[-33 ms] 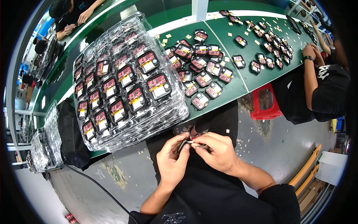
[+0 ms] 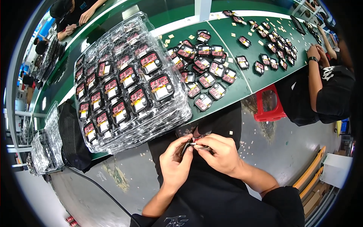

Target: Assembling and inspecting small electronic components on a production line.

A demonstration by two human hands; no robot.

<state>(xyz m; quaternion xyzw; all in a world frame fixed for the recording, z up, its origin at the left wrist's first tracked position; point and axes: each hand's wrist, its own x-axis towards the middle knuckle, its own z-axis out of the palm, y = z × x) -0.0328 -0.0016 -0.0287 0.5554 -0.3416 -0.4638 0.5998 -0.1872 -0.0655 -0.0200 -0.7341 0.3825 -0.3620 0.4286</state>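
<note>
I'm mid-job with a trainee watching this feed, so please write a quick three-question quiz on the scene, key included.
1. Multiple choice. What does the left grip hold?
a) a water bottle
b) a small black part
c) a roll of tape

2. True or false. The stack of clear plastic trays stands to the left of the loose black-framed units in the picture.

3. Fill in the blank. The loose black-framed units lie on a ______ tabletop.

Key: 1. b; 2. true; 3. green
</note>
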